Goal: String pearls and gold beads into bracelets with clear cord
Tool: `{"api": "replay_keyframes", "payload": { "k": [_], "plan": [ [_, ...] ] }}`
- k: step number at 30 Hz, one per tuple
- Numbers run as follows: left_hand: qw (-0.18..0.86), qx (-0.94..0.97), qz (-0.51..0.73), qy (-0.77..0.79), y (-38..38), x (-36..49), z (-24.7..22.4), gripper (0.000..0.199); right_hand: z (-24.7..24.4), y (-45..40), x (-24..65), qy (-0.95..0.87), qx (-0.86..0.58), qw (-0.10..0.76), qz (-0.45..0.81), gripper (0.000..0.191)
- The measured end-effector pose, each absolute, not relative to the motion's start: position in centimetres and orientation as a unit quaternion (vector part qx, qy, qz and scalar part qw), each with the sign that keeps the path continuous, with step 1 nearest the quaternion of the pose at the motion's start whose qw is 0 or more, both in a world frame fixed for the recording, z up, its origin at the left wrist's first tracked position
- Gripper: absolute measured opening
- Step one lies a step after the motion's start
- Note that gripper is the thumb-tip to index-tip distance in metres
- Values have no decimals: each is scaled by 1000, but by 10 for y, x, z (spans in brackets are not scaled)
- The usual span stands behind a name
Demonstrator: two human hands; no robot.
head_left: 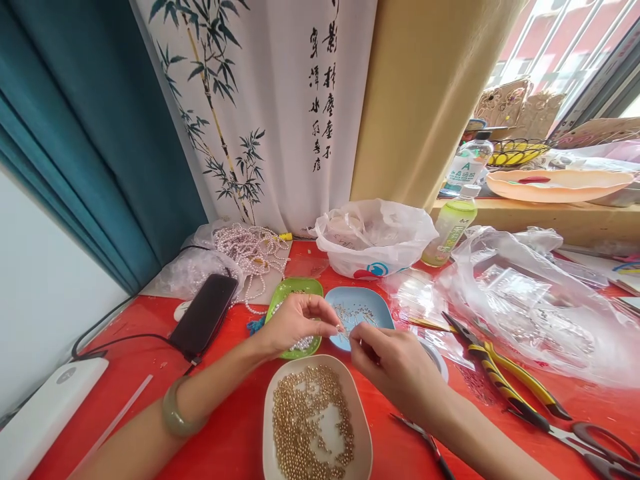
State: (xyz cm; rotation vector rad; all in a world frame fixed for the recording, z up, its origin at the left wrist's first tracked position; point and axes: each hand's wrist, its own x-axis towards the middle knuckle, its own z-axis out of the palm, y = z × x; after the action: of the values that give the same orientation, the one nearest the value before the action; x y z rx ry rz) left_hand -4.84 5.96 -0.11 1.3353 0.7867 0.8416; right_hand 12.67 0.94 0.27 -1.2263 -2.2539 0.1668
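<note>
Left hand [306, 323]: in the head view, we see thumb and forefinger pinched on a small bead piece [342, 329], other fingers curled.
Right hand [387, 350]: fingertips drawn together, nearly meeting the left; what they grip is too small for us to tell.
Bead piece: between the two hands, above the near edge of the blue tray [357, 292].
Cream tray [268, 407]: nearest us, holding loose gold beads [290, 433].
Green tray [300, 285]: partly behind the left hand.
Pliers [493, 377]: on the red table [220, 413], right of the right hand.
Beading step: we judge it fine joining or threading at the fingertips.
Next pinch: we think it calls for a steady left hold and precise right fingertips.
</note>
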Motion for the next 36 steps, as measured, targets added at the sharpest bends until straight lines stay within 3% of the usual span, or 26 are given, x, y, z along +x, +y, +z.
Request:
{"api": "replay_keyframes", "payload": {
  "k": [11, 36],
  "plan": [
    [589, 615, 388, 353, 57, -46, 1, 11, 7, 6, 123, -830, -484, 265, 85, 20],
    [608, 571, 430, 345, 52, -41, -1, 11, 13, 2, 118, -822, -481, 272, 134, 21]
  ]
}}
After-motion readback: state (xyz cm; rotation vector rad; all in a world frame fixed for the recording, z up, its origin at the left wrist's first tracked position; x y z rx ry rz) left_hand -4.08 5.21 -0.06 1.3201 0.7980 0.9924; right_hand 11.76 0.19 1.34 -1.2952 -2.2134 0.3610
